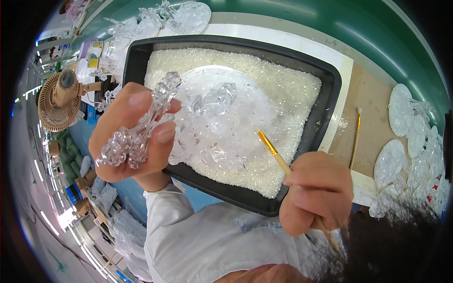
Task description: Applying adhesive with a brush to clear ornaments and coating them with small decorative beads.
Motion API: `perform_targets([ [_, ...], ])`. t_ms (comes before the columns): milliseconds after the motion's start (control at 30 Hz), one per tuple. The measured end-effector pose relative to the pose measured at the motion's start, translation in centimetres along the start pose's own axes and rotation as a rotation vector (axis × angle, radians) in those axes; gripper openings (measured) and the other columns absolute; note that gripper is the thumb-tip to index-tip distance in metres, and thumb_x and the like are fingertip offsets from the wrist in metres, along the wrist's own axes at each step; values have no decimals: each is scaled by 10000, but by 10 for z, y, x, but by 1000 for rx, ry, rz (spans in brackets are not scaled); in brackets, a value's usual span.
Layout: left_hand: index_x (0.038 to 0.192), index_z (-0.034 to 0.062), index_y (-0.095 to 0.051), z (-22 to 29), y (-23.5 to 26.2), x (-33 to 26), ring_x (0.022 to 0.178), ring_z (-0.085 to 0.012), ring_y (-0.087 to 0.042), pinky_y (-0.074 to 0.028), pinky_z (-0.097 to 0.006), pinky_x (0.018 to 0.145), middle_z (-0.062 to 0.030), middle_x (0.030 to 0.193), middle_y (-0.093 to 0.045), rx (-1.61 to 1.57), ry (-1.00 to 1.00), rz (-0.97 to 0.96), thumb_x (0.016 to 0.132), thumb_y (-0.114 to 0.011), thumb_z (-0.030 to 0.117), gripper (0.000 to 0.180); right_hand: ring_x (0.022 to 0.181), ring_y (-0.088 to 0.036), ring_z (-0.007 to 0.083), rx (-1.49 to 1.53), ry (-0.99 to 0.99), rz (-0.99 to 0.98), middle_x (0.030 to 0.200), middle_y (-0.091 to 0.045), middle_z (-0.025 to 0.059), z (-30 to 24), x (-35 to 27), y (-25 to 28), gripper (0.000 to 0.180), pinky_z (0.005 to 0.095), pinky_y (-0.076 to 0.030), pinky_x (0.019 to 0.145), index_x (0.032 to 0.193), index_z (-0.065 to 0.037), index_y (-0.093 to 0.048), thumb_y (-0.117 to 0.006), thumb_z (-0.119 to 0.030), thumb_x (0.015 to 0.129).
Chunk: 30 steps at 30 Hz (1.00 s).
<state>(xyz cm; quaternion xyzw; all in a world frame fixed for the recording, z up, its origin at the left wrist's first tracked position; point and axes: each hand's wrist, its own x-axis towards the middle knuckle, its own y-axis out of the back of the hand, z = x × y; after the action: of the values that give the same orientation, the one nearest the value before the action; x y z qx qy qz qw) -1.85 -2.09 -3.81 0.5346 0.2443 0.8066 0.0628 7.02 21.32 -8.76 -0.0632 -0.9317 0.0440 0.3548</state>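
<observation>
My left hand point(109, 120) grips a clear, faceted plastic ornament point(158, 104) between thumb and fingers, above the tray's left side. Just right of it a round clear disc point(252, 96) with raised clear pieces appears over the granules; whether it joins the held ornament I cannot tell. My right hand point(321, 188) is closed round a thin paintbrush point(279, 159) with a wooden handle and gold ferrule. Its bristle tip points up and left, over the disc's right edge. Beneath lies a black tray point(332, 89) filled with shiny whitish granules point(295, 80).
Several clear discs with ornaments point(191, 18) lie beyond the tray, and more clear pieces point(401, 111) at the right. A second brush point(357, 137) rests on a brown board point(370, 89). To the left stands a beige fan point(59, 101); boxes and bags point(106, 198) lie below it.
</observation>
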Motion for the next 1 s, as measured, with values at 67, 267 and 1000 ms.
perform_targets([
  [67, 1100, -100, -541, -4, -3, 0, 522, -261, -583, -486, -315, 416, -279, 942, -642, -11, -86, 38, 796, -695, -46, 345, 485, -531, 208, -30, -27, -33, 807, -611, 165, -1, 0, 0, 179, 327, -458, 450, 843, -29, -577, -557, 36, 678],
  [267, 1224, -53, -535, -2, 7, -4, 520, -226, -564, -426, -291, 456, -198, 699, -645, -42, 11, -12, 815, -709, 27, 451, 549, -564, 239, -26, -28, -87, 842, -616, 174, -5, 2, 5, 204, 351, -471, 479, 892, -24, -584, -588, 43, 699],
  [1000, 959, -123, -634, 2, 2, -3, 506, -222, -579, -494, -295, 467, -164, 710, -660, 1, 93, 135, 763, -737, 9, 258, 482, -543, 185, 187, 64, -27, 865, -539, 151, 8, -4, 0, 194, 263, -454, 413, 954, -50, -487, -643, -109, 855],
])
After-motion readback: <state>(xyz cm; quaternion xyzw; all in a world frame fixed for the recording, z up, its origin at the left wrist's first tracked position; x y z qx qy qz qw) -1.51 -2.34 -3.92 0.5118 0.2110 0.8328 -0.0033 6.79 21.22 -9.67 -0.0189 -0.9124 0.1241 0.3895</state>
